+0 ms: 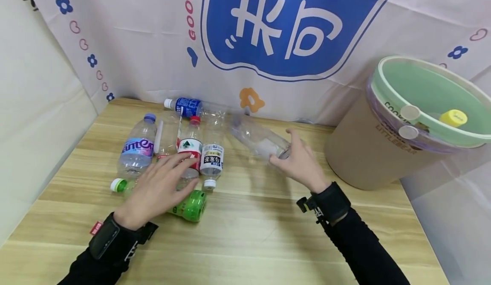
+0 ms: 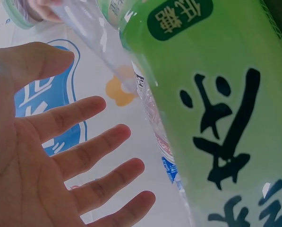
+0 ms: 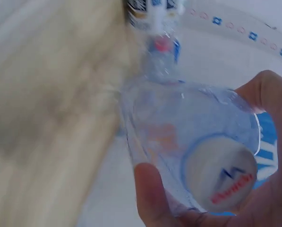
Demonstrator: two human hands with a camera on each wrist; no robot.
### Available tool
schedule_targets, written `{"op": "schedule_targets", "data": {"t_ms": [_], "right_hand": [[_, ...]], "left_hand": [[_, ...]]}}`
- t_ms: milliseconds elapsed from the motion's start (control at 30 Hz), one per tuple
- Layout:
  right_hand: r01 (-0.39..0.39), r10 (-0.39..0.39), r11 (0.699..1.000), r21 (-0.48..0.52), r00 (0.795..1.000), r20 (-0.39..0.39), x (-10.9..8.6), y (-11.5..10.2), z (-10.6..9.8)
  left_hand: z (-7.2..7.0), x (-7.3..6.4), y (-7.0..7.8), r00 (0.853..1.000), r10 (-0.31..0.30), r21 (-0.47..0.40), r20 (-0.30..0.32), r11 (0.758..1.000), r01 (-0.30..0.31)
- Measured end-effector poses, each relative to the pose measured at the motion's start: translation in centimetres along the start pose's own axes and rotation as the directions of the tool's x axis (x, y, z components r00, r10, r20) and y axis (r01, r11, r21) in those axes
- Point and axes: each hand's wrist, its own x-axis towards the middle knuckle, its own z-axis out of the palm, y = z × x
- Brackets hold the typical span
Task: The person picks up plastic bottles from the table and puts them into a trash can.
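My right hand (image 1: 301,163) grips the near end of a clear plastic bottle (image 1: 251,132), thumb and fingers on opposite sides. In the right wrist view, a round white cap (image 3: 220,173) with printing shows within the bottle's outline. My left hand (image 1: 159,187) hovers over the grouped bottles, its fingers spread in the left wrist view. Beneath it lies a green-labelled bottle (image 1: 192,206) with a white cap. Close to the left fingertips is a red-capped bottle (image 1: 190,145) with a red and white label. A white-capped bottle with a white label (image 1: 212,159) lies beside that one.
A purple-labelled bottle (image 1: 137,147) and a clear bottle (image 1: 168,130) lie at the left, a blue-labelled bottle (image 1: 188,106) behind them. At right stands a tall beige bin (image 1: 353,148) with a green upper rim (image 1: 399,99); a yellow cap (image 1: 454,117) shows inside. A printed cloth (image 1: 153,54) hangs behind.
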Motion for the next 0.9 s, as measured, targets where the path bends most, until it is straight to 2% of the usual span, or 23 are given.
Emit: {"op": "schedule_targets", "data": {"t_ms": [133, 233, 400, 500, 600, 667, 833, 900], "right_hand": [[0.040, -0.040, 0.999, -0.008, 0.996, -0.073, -0.2, 0.0, -2.2], [0.090, -0.090, 0.996, -0.007, 0.986, -0.137, -0.5, 0.3, -3.7], [0.142, -0.144, 0.989, -0.027, 0.959, -0.244, -1.0, 0.5, -5.6], [0.173, -0.175, 0.984, -0.034, 0.932, -0.319, -1.3, 0.4, -6.6], [0.221, -0.216, 0.975, -0.035, 0.893, -0.395, -1.6, 0.3, -7.6], [0.259, -0.246, 0.965, -0.032, 0.859, -0.449, -1.7, 0.2, -8.4], [0.345, -0.282, 0.939, -0.006, 0.758, -0.588, -2.5, 0.3, -11.0], [0.373, -0.274, 0.928, 0.016, 0.710, -0.649, -3.1, 0.2, -12.3]], "left_hand": [[0.0, -0.1, -0.1, 1.000, -0.004, -0.001, -0.002, 1.000, 0.004], [0.0, -0.1, -0.1, 1.000, -0.003, 0.000, -0.003, 1.000, 0.003], [0.1, -0.1, -0.1, 1.000, 0.006, -0.003, -0.009, 1.000, -0.006], [0.1, 0.0, -0.1, 1.000, 0.008, -0.004, -0.010, 1.000, -0.008], [0.1, 0.0, -0.1, 1.000, 0.015, -0.003, -0.011, 1.000, -0.015], [0.1, 0.0, 0.0, 1.000, 0.019, -0.005, -0.013, 1.000, -0.019], [0.2, 0.0, 0.0, 1.000, 0.024, -0.014, -0.020, 1.000, -0.025], [0.2, 0.0, 0.0, 0.999, 0.025, -0.015, -0.020, 1.000, -0.026]]}}
